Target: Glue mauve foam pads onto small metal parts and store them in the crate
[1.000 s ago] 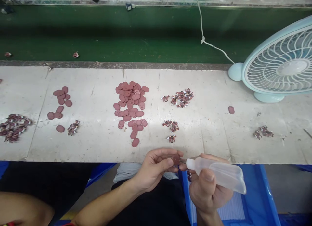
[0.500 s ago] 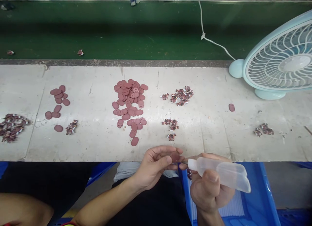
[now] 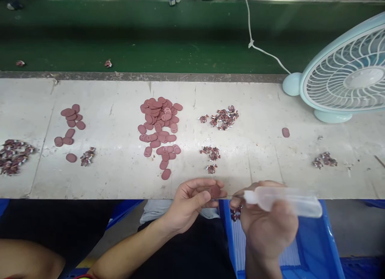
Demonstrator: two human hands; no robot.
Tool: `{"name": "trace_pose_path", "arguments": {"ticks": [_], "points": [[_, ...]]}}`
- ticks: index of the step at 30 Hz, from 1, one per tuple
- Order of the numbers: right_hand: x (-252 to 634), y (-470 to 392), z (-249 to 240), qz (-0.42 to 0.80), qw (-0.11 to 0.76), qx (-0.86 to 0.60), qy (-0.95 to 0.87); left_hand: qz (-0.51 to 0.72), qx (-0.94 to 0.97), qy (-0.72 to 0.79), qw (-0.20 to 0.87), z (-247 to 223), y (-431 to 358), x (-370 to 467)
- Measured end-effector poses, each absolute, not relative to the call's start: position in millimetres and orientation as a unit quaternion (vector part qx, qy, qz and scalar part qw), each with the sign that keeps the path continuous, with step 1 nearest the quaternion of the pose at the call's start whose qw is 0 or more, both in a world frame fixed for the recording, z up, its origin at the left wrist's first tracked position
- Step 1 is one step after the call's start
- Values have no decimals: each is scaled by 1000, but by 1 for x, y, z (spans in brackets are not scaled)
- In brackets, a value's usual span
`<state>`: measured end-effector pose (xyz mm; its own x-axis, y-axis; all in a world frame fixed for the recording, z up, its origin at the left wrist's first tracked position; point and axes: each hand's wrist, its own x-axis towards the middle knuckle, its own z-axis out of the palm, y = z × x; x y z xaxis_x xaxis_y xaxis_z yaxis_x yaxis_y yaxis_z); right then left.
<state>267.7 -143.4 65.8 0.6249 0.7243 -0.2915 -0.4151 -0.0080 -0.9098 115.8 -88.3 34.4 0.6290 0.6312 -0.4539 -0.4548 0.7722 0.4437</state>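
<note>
Retracting along the counter's near edge (image 3: 120,193), right hand (image 3: 267,229) grips bottle (image 3: 302,201), apparently clearing the disc (image 3: 214,191) pinched by left hand (image 3: 188,205).

The right hand (image 3: 269,229) has drawn the bottle (image 3: 297,199), blurred and apparently flatter, away from the disc (image 3: 214,191).

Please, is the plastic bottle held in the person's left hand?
No, the right hand holds the plastic bottle, while the left hand holds a reddish oval piece.
</note>
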Motion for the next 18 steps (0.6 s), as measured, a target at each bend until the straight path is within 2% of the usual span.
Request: {"name": "trace_pose_path", "arguments": {"ticks": [2, 5, 7, 10, 12, 14, 16, 18], "points": [[291, -133, 67, 474, 734, -484, -45, 306, 146, 300, 891, 35, -86, 115], [339, -126, 42, 610, 746, -224, 145, 312, 149, 297, 890, 35, -83, 112], [367, -123, 17, 670, 693, -30, 263, 317, 150, 297, 888, 34, -81, 109], [385, -124, -4, 709, 620, 79, 325, 325, 147, 304, 883, 32, -78, 103], [376, -127, 4, 709, 650, 64, 265, 330, 143, 311, 880, 31, -76, 97], [355, -127, 25, 681, 717, -22, 147, 334, 136, 319, 876, 29, -73, 91], [328, -116, 50, 627, 740, -242, -25, 337, 126, 330, 873, 28, -71, 85], [304, -88, 69, 556, 677, -447, -181, 339, 116, 340, 869, 28, -70, 79]]}}
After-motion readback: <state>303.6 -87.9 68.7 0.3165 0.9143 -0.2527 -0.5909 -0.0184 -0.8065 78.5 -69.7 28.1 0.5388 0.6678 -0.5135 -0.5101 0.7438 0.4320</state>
